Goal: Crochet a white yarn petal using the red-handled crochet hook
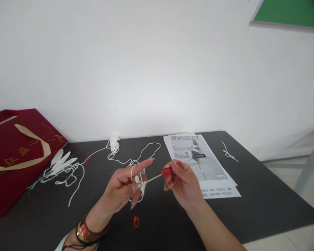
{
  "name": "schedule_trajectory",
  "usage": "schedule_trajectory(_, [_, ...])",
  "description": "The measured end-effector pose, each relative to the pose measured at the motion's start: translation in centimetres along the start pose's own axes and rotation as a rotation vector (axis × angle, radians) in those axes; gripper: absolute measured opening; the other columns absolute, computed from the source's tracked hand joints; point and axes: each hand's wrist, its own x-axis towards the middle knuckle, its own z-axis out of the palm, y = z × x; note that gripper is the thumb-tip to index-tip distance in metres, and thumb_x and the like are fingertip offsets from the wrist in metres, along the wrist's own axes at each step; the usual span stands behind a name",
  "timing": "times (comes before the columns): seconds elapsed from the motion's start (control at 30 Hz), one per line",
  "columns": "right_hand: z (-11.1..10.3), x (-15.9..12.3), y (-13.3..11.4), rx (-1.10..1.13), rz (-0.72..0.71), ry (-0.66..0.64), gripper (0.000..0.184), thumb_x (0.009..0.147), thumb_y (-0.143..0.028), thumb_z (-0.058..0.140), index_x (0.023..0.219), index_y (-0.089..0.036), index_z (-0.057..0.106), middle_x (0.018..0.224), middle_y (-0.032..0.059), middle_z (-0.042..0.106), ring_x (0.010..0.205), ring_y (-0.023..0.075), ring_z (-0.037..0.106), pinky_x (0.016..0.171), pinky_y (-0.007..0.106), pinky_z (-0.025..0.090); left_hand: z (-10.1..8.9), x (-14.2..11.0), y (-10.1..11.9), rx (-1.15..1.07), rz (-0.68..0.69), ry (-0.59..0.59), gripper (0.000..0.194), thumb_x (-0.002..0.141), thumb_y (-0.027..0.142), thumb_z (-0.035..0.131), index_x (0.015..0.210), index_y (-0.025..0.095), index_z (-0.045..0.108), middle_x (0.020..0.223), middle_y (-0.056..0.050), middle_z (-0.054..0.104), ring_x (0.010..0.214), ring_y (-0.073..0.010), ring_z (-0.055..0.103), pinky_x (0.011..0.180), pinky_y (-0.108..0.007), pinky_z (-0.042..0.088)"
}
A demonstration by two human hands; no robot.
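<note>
My left hand pinches a small white crochet piece between thumb and fingers, its index finger stretched out with white yarn looped around it. In my right hand is a crochet hook with a red handle; its thin metal shaft points left and its tip meets the crochet piece. The tip itself is hidden in the stitches. Strands of white yarn run from behind my left hand across the dark table to a loose white yarn bundle near the wall.
An orange stitch marker lies in front of my hands. Printed sheets are behind my right hand, and a short knotted yarn piece lies farther right. Finished white petal-like pieces sit at left beside a dark red bag. A wall borders the table's back.
</note>
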Motion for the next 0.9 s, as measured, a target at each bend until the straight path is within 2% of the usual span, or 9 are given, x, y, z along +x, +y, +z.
schedule_trajectory(0.2, [0.3,0.3,1.4,0.132,0.143,0.08,0.021,0.077,-0.031,0.077,0.077,-0.01,0.073,0.055,-0.0012,0.069,0.039,0.0065,0.059,0.042,0.015,0.057,0.2,0.3,-0.9,-0.039,0.034,0.086,0.044,0.08,0.031,0.071,0.123,0.029,0.067,0.059,0.0,0.057,0.041,-0.0065,0.044,0.037,-0.018,0.032])
schedule_trajectory(0.4, [0.4,0.3,1.4,0.15,0.17,0.139,0.022,0.074,-0.028,0.08,0.08,-0.009,0.073,0.056,-0.0005,0.07,0.042,0.0064,0.06,0.044,0.016,0.059,0.3,0.5,-1.5,-0.072,0.035,0.105,0.044,0.082,0.029,0.068,0.127,0.027,0.065,0.062,0.001,0.057,0.043,-0.0053,0.045,0.04,-0.017,0.031])
schedule_trajectory(0.5, [0.4,0.3,1.4,0.121,0.142,0.138,0.022,0.075,-0.029,0.08,0.079,-0.008,0.073,0.057,0.0004,0.07,0.042,0.0069,0.061,0.045,0.017,0.059,-0.2,0.7,-1.3,-0.025,0.054,0.113,0.042,0.082,0.027,0.069,0.124,0.026,0.067,0.063,0.001,0.056,0.045,-0.0055,0.043,0.044,-0.018,0.033])
schedule_trajectory(0.57, [0.3,0.4,1.4,0.095,0.107,0.137,0.022,0.076,-0.03,0.079,0.077,-0.008,0.073,0.056,0.0005,0.069,0.041,0.0073,0.06,0.044,0.018,0.059,-1.0,0.7,-0.8,0.014,0.024,0.058,0.04,0.08,0.026,0.071,0.119,0.025,0.07,0.063,0.001,0.056,0.046,-0.0063,0.042,0.045,-0.019,0.035])
schedule_trajectory(0.63, [0.2,0.5,1.5,0.083,0.087,0.132,0.022,0.076,-0.03,0.078,0.076,-0.009,0.073,0.054,-0.0001,0.068,0.04,0.0073,0.059,0.043,0.018,0.059,-2.1,0.8,0.0,0.025,-0.056,-0.068,0.038,0.077,0.027,0.073,0.115,0.027,0.073,0.063,0.0,0.058,0.051,-0.0091,0.046,0.049,-0.021,0.04])
schedule_trajectory(0.73, [-0.2,0.6,1.7,0.084,0.09,0.101,0.021,0.076,-0.03,0.077,0.073,-0.009,0.072,0.05,-0.0015,0.065,0.037,0.0071,0.055,0.04,0.019,0.057,-3.6,0.9,1.0,0.006,-0.121,-0.174,0.035,0.069,0.041,0.076,0.1,0.024,0.08,0.062,-0.005,0.062,0.061,-0.0182,0.057,0.059,-0.031,0.048])
schedule_trajectory(0.77, [-0.3,0.7,1.8,0.083,0.1,0.085,0.022,0.076,-0.03,0.076,0.072,-0.009,0.072,0.048,-0.0019,0.064,0.037,0.0071,0.054,0.039,0.019,0.057,-3.9,0.9,1.2,0.003,-0.147,-0.214,0.037,0.065,0.046,0.077,0.094,0.024,0.081,0.065,-0.006,0.062,0.059,-0.0199,0.058,0.057,-0.033,0.048])
schedule_trajectory(0.83, [-0.6,0.8,1.9,0.074,0.127,0.054,0.022,0.077,-0.031,0.074,0.071,-0.009,0.072,0.047,-0.0021,0.063,0.035,0.007,0.053,0.039,0.019,0.056,-4.3,1.1,1.3,0.016,-0.203,-0.288,0.031,0.063,0.05,0.077,0.079,0.024,0.082,0.066,-0.007,0.062,0.052,-0.0184,0.055,0.048,-0.032,0.046])
schedule_trajectory(0.9, [-0.9,0.9,1.9,0.061,0.154,0.03,0.023,0.077,-0.031,0.073,0.069,-0.01,0.071,0.044,-0.0028,0.061,0.033,0.0067,0.05,0.038,0.019,0.055,-4.4,1.3,1.4,0.068,-0.255,-0.347,0.024,0.068,0.043,0.076,0.068,0.02,0.081,0.068,-0.009,0.062,0.05,-0.0161,0.053,0.045,-0.03,0.043])
